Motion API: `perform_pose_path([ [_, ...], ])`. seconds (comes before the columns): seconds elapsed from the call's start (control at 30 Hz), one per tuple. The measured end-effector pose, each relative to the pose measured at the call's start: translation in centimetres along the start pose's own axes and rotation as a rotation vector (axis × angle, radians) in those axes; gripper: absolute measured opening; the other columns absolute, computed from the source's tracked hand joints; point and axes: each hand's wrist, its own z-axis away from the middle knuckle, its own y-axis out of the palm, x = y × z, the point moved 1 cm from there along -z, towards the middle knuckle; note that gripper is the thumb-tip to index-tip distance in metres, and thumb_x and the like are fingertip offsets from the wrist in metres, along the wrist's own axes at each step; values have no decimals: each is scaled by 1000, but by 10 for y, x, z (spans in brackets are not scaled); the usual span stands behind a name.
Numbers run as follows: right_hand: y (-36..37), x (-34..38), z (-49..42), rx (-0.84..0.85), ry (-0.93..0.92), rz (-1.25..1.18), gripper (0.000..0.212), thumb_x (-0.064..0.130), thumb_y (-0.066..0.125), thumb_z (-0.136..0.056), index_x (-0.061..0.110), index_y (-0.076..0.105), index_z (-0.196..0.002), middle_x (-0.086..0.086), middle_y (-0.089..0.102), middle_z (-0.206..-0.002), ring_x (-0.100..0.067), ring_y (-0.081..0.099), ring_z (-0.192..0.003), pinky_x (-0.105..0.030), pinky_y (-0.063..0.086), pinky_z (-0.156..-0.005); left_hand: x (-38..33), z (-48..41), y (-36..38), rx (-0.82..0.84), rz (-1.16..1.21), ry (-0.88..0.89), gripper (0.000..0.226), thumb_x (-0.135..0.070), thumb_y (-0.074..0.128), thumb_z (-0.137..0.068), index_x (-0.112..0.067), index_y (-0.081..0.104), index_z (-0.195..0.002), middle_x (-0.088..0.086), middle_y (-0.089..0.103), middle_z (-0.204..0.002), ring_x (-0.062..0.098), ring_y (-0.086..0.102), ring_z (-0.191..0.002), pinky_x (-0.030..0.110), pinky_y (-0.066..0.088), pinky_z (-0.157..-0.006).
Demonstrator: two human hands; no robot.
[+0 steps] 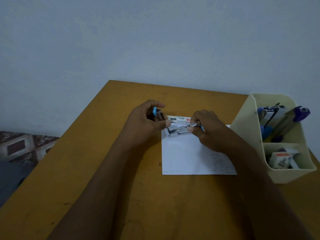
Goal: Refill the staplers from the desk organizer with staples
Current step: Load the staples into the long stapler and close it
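Over the far edge of a white sheet (187, 153), both hands hold a small blue stapler (178, 129) that is swung open. My left hand (143, 122) grips its blue-capped top part (155, 112), lifted up and back. My right hand (206, 129) pinches the metal magazine end, stretched out flat. A white staple box (179, 119) with a red label lies just behind the stapler. The cream desk organizer (249, 129) stands at the right, with purple and blue staplers (284, 118) upright in its back compartment and small staple boxes (281, 159) in its front one.
The yellow-brown table (103, 170) ends at a pale wall behind. Its left edge runs diagonally, and a patterned fabric (22, 146) lies beyond that edge. The organizer stands near the table's right edge.
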Motion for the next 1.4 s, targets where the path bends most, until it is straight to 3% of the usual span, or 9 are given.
perform_pose_path([
  [0.17,6,6,0,-150,-109,-71,12,19,60,-87,11,52,-88,-5,48,-92,-20,39,-87,-31,32,-73,3,0,14,102,-84,-5,13,-20,72,-82,-21,70,-95,-5,69,-91,2,63,-82,15,49,-72],
  [0.3,10,14,-3,-154,-145,-199,11,17,58,-88,14,48,-85,6,45,-82,-9,41,-75,-20,32,-65,11,-2,21,153,-201,-17,22,-30,70,-83,-23,68,-104,-6,66,-98,10,59,-90,27,50,-79],
  [0.43,15,19,-4,-156,-112,-288,13,19,61,-87,16,48,-86,9,48,-79,-3,43,-69,-8,33,-60,11,-1,22,153,-185,11,24,-30,68,-85,-21,65,-106,-6,64,-98,7,58,-88,20,45,-73],
  [0.57,17,20,-4,-184,-27,-457,31,33,65,-82,22,46,-104,7,57,-90,-4,55,-79,-12,45,-66,7,1,19,177,-159,44,12,-26,65,-87,-29,60,-97,-12,64,-88,4,59,-81,17,46,-71],
  [0.67,19,20,-4,-127,-8,-519,32,49,52,-81,21,51,-97,7,57,-82,0,53,-73,-12,43,-64,9,0,14,171,-162,57,7,-23,64,-87,-26,58,-88,-10,59,-75,4,54,-68,15,41,-63],
  [0.83,34,3,-4,-135,-52,-154,31,38,47,-89,15,65,-99,-4,64,-101,-21,52,-98,-39,41,-86,9,-2,4,110,-183,48,6,-10,61,-84,-8,56,-83,-2,49,-63,4,42,-54,12,34,-51],
  [1.03,43,-11,-7,-120,76,196,42,43,50,-90,28,48,-128,5,47,-135,-18,32,-123,-35,22,-99,8,-3,-8,87,-267,59,12,-15,56,-83,-4,54,-90,7,60,-76,16,52,-63,28,43,-57],
  [1.13,44,-12,-9,-181,106,174,33,42,54,-88,28,53,-118,6,51,-126,-16,35,-117,-32,22,-92,12,-3,-14,123,-371,47,7,-17,60,-87,-12,59,-92,-2,60,-79,7,50,-68,9,36,-54],
  [1.4,40,-8,-8,-308,94,10,16,33,60,-87,21,57,-96,4,61,-104,-13,45,-101,-26,23,-84,13,-3,-23,106,-543,-13,22,-28,68,-84,-22,58,-102,-7,58,-94,14,56,-89,24,48,-70],
])
